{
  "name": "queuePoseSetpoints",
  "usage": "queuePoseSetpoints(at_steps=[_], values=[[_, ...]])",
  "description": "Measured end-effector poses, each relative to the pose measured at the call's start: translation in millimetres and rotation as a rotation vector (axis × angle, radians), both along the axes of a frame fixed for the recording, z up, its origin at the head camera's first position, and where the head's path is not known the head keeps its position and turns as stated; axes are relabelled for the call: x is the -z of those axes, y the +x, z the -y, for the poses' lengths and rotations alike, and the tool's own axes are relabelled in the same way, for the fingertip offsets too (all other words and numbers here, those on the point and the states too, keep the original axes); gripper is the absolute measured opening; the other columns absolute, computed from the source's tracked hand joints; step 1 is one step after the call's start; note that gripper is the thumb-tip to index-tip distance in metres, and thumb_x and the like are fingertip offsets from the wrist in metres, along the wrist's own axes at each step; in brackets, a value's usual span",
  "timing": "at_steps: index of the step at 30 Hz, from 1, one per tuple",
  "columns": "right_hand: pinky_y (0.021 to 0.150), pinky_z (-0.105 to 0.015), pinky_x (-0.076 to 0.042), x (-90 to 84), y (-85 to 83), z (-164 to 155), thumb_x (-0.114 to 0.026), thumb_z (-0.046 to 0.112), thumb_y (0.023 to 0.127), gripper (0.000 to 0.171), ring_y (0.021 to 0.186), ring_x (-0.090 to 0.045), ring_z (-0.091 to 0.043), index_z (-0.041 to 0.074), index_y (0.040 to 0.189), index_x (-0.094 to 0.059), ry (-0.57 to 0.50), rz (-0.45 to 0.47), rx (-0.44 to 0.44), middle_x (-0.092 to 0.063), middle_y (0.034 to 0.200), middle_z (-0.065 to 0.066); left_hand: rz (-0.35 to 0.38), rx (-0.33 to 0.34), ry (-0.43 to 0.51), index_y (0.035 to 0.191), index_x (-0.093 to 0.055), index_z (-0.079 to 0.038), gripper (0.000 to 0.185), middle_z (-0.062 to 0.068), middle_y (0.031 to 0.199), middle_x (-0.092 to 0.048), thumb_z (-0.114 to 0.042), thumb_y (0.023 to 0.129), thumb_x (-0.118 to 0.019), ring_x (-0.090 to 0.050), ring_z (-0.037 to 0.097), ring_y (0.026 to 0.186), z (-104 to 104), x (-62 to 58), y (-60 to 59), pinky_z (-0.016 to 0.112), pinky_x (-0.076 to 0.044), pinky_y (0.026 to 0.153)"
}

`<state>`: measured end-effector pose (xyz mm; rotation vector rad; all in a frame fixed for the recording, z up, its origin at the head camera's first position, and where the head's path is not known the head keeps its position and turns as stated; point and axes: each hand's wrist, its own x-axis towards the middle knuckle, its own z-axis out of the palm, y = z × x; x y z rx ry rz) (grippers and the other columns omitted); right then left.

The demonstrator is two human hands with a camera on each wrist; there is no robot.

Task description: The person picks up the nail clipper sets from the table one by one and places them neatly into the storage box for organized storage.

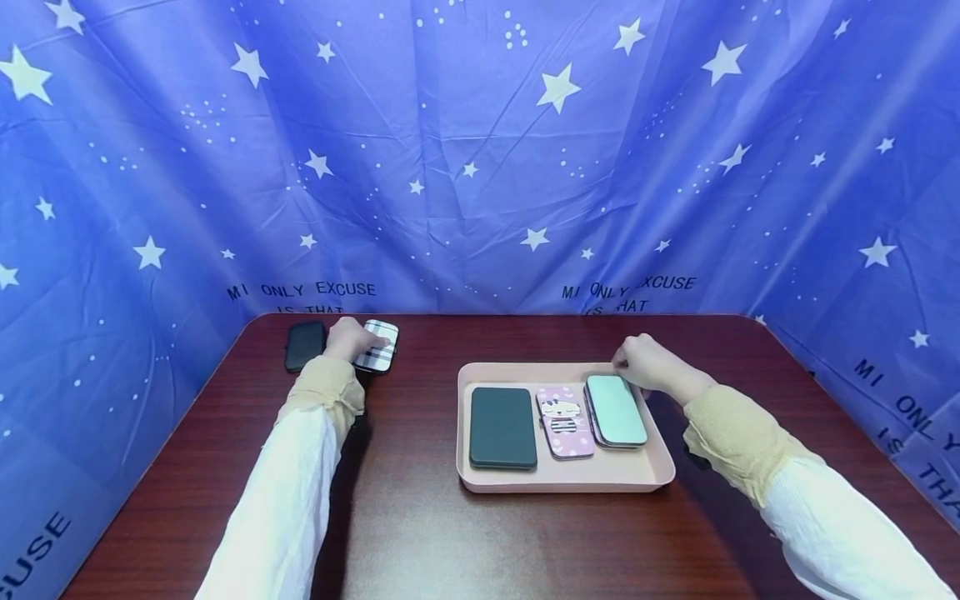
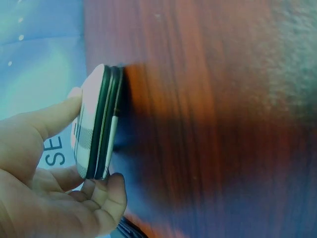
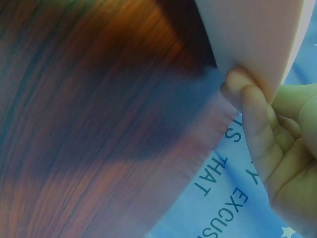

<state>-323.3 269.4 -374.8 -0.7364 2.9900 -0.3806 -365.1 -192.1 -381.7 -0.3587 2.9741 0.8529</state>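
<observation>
Two hands are busy on the dark wooden worktop (image 1: 420, 517). At upper left of the head view, the left hand (image 1: 347, 337) pinches a plaid-patterned phone case (image 1: 378, 345) by its long edges, thumb on one side, fingers curled under the other; a black phone (image 1: 303, 345) lies just beside it. The right hand (image 1: 645, 364) curls its fingers round the far right rim of a pink plastic tray (image 1: 562, 479), which carries a dark green case (image 1: 502, 427), a pink cartoon case (image 1: 564, 421) and a mint green case (image 1: 615, 410) side by side. The plaid case looks light, stiff and probably a bit slick, so the edges seem its safest hold. Open worktop lies between case and tray; the starry blue cloth (image 1: 480, 150) hangs close behind.
</observation>
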Motion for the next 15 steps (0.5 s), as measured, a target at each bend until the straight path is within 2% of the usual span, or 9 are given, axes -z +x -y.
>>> queuePoseSetpoints(at_steps=[7, 15], values=[[0.034, -0.02, -0.044, -0.4, -0.8, -0.2, -0.056, -0.007, 0.083, 0.019, 0.033, -0.053, -0.011, 0.002, 0.071, -0.068, 0.005, 0.006, -0.001, -0.066, 0.065, -0.009, 0.032, -0.034, 0.022, 0.116, -0.054, 0.014, 0.063, 0.03, 0.116, -0.056, -0.035, 0.08, -0.072, -0.053, 0.034, 0.106, 1.0, -1.2, -1.3, 0.039, -0.047, 0.092], [0.034, -0.02, -0.044, 0.4, -1.8, 0.5, -0.056, -0.007, 0.083, 0.018, 0.033, -0.052, -0.01, 0.002, 0.073, -0.069, 0.019, 0.004, 0.003, -0.067, 0.066, -0.01, 0.012, -0.029, 0.063, 0.115, -0.054, 0.014, 0.055, 0.03, 0.116, -0.055, -0.029, 0.083, -0.067, -0.052, 0.035, 0.107, 3.0, -1.7, -3.1, 0.04, -0.048, 0.092]])
